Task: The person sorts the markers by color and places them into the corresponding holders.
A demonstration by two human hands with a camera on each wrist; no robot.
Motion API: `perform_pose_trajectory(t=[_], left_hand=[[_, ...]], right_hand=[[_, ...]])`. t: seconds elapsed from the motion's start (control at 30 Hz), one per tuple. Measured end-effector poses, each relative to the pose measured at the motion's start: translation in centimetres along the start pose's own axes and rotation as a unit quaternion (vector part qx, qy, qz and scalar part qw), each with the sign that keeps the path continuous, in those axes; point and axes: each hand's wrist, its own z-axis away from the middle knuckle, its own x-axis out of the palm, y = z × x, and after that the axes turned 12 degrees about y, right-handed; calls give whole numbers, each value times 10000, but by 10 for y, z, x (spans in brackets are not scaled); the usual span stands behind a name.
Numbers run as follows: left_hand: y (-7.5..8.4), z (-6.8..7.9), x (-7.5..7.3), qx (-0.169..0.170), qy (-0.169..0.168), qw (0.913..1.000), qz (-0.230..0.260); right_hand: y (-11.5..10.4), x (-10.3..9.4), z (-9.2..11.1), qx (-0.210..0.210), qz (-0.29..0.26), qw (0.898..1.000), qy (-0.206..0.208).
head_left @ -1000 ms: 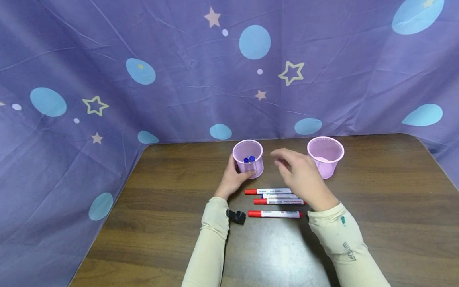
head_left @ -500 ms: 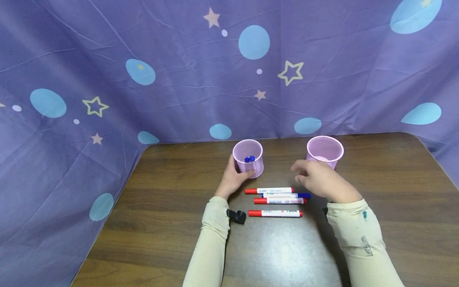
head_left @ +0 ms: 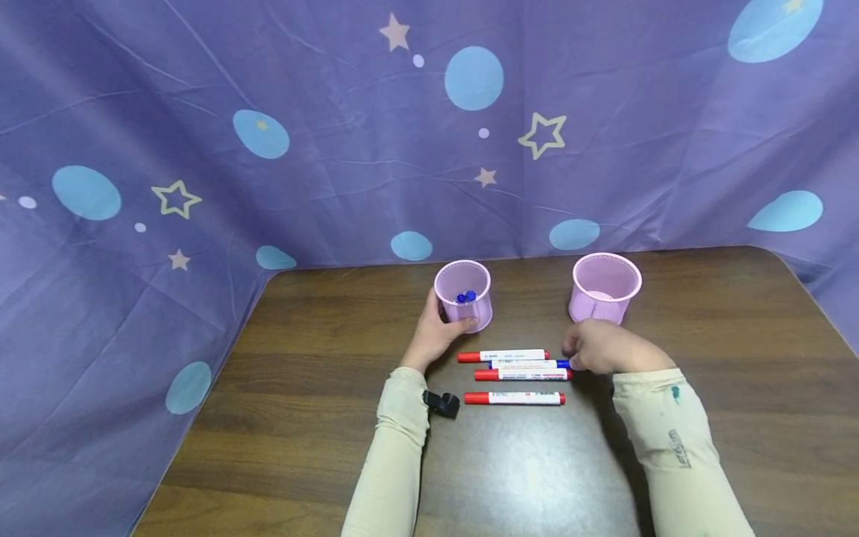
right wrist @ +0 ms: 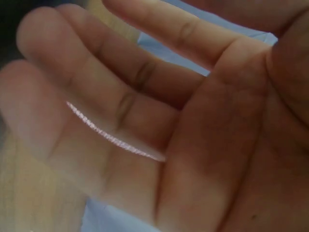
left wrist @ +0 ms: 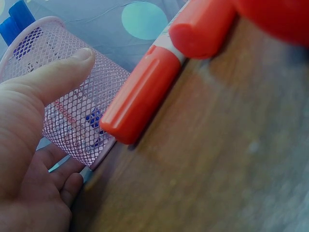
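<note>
- Left hand is clamped on the left cup, a pink mesh one: thumb across its near wall, fingers round the far left side.
- Left cup stands upright on the brown table, toward the far edge; blue-ended markers stand inside, two blue ends showing at its mouth.
- Right hand is well apart from the left; fingers point down at the right end of the blue marker, covering its tip. Cannot tell whether they pinch it or only touch it; right wrist view shows bent fingers and palm, with the fingertip contact out of sight.
- Blue marker lies on the table, between the far red marker and the middle red marker, close against both.
- Near red marker lies roughly parallel to these, a little apart on the near side. All three red caps point left.
- Right cup, also pink mesh, stands upright beyond the right hand, which overlaps its base in the head view; contact unclear.
- Black device sits at the left wrist, beside the cream left sleeve.
- Purple cloth with stars and blue spots hangs behind.
</note>
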Motion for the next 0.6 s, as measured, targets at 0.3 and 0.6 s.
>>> perform_pose_trajectory(t=[0.3, 0.6], left_hand=[[2, -1, 0, 6, -23, 10000, 19], [49, 16, -9, -157, -101, 9998, -45]], right_hand=[[9, 10, -2, 450, -353, 9980, -260], [13, 16, -5, 198, -50, 9998, -56]])
